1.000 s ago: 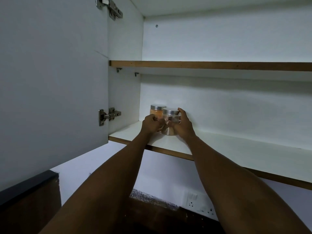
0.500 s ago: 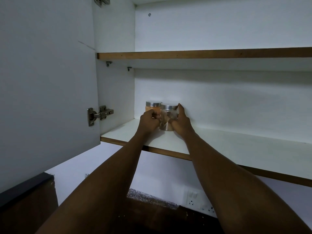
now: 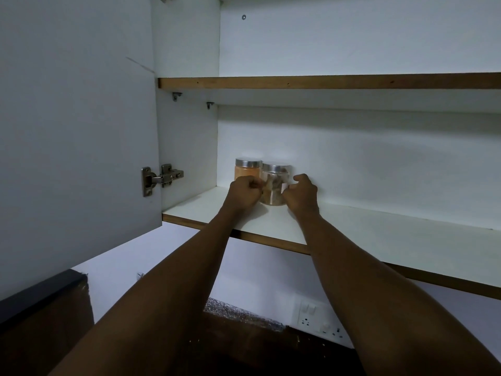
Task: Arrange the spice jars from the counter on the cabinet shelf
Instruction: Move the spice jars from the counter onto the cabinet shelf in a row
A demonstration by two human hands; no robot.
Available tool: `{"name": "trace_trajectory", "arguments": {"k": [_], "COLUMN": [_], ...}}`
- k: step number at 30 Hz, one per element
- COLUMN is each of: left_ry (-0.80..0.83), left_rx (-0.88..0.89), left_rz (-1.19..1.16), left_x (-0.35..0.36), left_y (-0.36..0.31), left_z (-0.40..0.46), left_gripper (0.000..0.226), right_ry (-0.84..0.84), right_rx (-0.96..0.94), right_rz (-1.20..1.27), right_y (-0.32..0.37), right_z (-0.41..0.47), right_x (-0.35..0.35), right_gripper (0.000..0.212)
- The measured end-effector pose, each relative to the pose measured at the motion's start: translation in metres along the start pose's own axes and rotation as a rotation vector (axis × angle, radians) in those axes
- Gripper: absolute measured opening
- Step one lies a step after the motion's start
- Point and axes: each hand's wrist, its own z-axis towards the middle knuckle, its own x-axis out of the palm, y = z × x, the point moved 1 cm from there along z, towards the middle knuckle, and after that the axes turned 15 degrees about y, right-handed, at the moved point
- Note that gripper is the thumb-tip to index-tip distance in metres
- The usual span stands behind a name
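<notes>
Two glass spice jars with metal lids stand side by side at the back left of the lower cabinet shelf (image 3: 379,234). The left jar (image 3: 245,170) holds orange powder. The right jar (image 3: 274,187) holds brown pieces and rests on the shelf. My left hand (image 3: 244,194) is curled into a fist against that jar's left side, partly hiding the orange jar's base. My right hand (image 3: 301,195) is just right of the jar, its fingers curled and slightly off the glass.
The open cabinet door (image 3: 76,131) with its hinge (image 3: 161,179) stands at the left. An upper shelf (image 3: 325,82) runs above. Below are a speckled counter edge (image 3: 238,314) and wall sockets (image 3: 311,316). The lower shelf extends bare to the right.
The brown jar has been set down next to the orange jar. My right hand's fingers have come off it, and my left hand has closed into a fist.
</notes>
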Motion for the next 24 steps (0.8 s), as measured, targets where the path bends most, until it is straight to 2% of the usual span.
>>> {"name": "trace_trajectory", "arguments": {"k": [3,7,10,14,20,24], "left_ry": [0.015,-0.057,-0.011,0.102,-0.005,0.087], "left_rx": [-0.010,-0.007,-0.002,-0.013,-0.021,-0.031], "left_rz": [0.024,0.010,-0.061,0.001,0.015,-0.014], "left_x": [0.0023,-0.0016,-0.0003,0.0059,0.0028,0.0045], "left_y": [0.0003,0.0014,-0.0004,-0.0007,0.0027,0.0029], "left_z": [0.0004,0.0008,-0.0010,-0.0008,0.0008,0.0018], "left_gripper": [0.034,0.029,0.032,0.035,0.030,0.032], "right_ry": [-0.051,-0.049,-0.019,-0.024,-0.022,0.002], "right_rx": [-0.009,0.021,0.033,0.045,0.084,0.089], "right_rz": [-0.007,0.020,0.021,0.021,0.034,0.017], "right_y": [-0.0014,-0.0027,-0.0022,-0.0025,-0.0062,-0.0050], "right_z": [0.0000,0.0017,0.0031,0.0042,0.0066,0.0081], "right_x": [-0.0033,-0.0042,-0.0039,-0.0034,-0.0043,-0.0039], "right_gripper": [0.046,0.046,0.048,0.047,0.048,0.052]}}
